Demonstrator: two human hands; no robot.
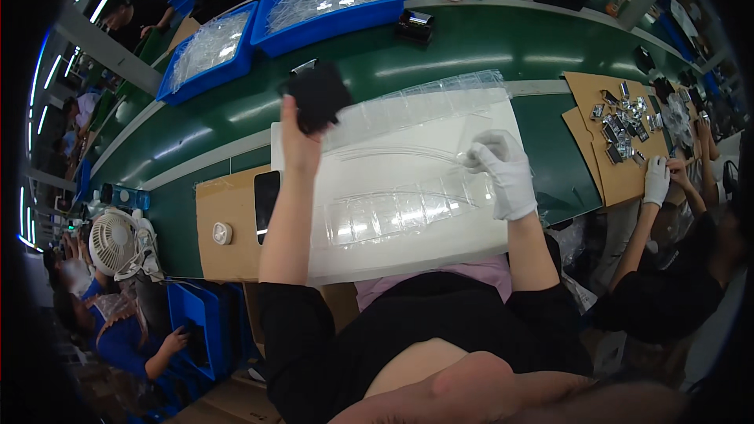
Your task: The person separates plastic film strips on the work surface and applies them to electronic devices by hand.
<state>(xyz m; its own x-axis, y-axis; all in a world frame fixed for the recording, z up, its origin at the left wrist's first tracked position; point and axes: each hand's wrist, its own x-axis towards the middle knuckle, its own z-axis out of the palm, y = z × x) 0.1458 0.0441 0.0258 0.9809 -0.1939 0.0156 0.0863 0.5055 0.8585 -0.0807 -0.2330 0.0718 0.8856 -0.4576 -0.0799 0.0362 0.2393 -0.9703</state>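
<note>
My left hand (298, 137), bare, is raised over the far left of a white board (393, 255). It is closed on a black, squarish flat piece (320, 98), which is blurred. In a white glove, my right hand (503, 177) hovers over the board's right side, thumb and fingers pinched together. What the pinch holds, if anything, cannot be made out; thin clear lines end close to the fingertips. On the board lie a row of clear plastic film pieces (385, 216) nearer me and another clear film row (424, 106) along the far edge.
Two blue bins (330, 25) of clear plastic pieces stand on the green bench (440, 55). A black phone (267, 200) and a round white item (222, 233) lie on cardboard at left, near a fan (114, 243). At right, small shiny parts (628, 122) cover cardboard beside a co-worker's gloved hand (657, 180).
</note>
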